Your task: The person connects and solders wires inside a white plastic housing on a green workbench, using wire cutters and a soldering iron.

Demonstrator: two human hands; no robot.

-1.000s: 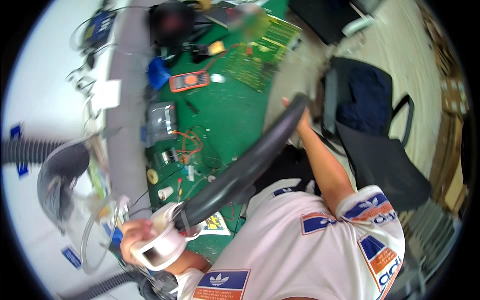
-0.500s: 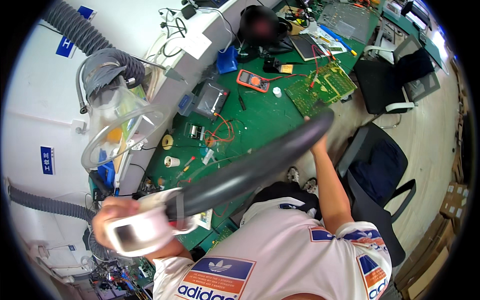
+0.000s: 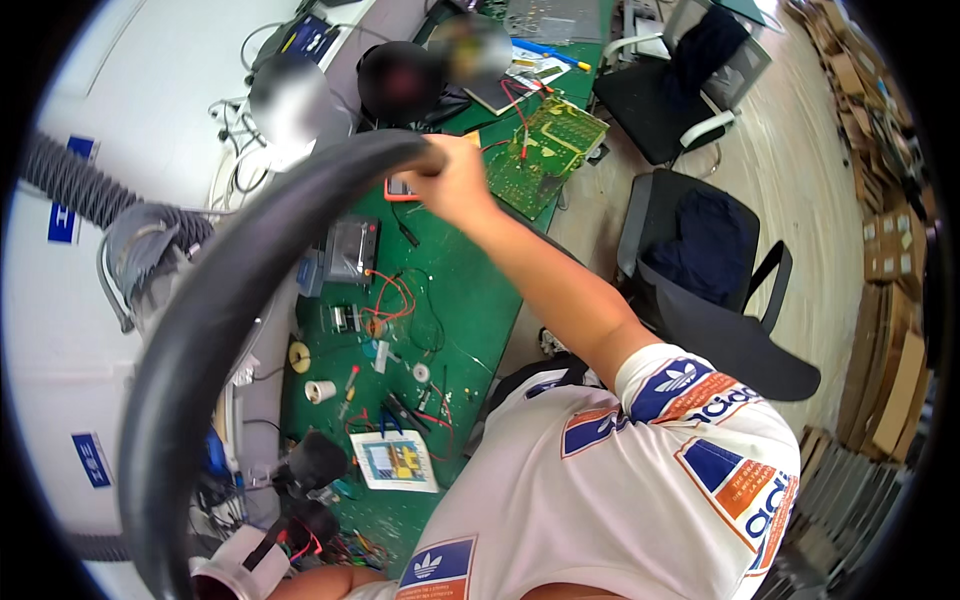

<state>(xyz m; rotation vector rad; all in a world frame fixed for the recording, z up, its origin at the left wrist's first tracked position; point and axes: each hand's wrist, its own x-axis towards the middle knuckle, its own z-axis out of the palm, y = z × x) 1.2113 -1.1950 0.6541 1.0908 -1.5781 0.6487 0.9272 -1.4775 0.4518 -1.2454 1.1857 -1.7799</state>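
My right hand [image 3: 455, 182] reaches far forward with its fingers wrapped round the narrow end of a long black curved tube [image 3: 215, 285]. The tube is smooth and thickens away from that hand, arching down the left side to the lower edge. Beside its lower end is a white casing [image 3: 250, 565] with a dark strip across it. My left forearm [image 3: 335, 580] comes in next to this casing; the left hand's fingers are hidden. Under my right hand, a red-orange multimeter [image 3: 400, 190] is partly covered on the green bench [image 3: 450, 285].
A green circuit board [image 3: 550, 150] lies at the bench's far right. A grey box [image 3: 353, 250] with red leads, a white cup [image 3: 320, 391] and a paper bag [image 3: 395, 461] are on the bench. Black chairs [image 3: 700, 300] stand to the right, with cardboard boxes [image 3: 895, 245] beyond.
The black tube has swung left and turned steeper, with its right-hand end moving left and up. My left hand and the white casing have dropped to the lower edge. The view has shifted.
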